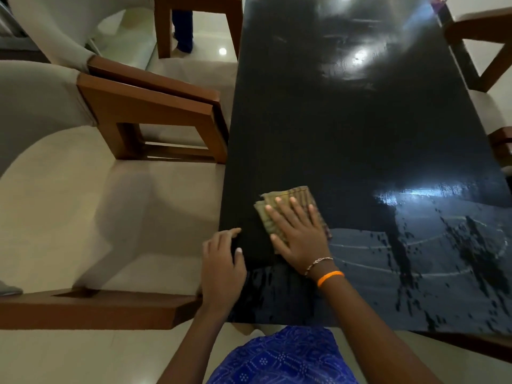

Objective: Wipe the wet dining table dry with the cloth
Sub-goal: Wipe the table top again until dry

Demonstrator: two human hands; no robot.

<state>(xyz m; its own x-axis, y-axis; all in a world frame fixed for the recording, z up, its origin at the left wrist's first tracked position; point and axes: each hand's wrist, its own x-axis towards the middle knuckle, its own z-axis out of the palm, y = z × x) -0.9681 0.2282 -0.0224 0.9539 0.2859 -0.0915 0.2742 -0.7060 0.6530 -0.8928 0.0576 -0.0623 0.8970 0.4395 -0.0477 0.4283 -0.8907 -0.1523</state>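
The long black dining table [346, 134] runs away from me. Its near right part glistens with water streaks and droplets [432, 261]. A folded olive-green striped cloth [288, 196] lies flat on the table near the left edge. My right hand [299, 234] presses flat on the cloth with fingers spread, wearing an orange band and a bead bracelet at the wrist. My left hand [221, 261] rests on the table's left edge beside it, fingers loosely curled, holding nothing.
A cream-cushioned wooden armchair [116, 206] stands pushed against the table's left side, and another [133, 76] behind it. More wooden chairs [482, 51] line the right side. A person's leg in blue [182, 26] stands at the far left on the glossy floor.
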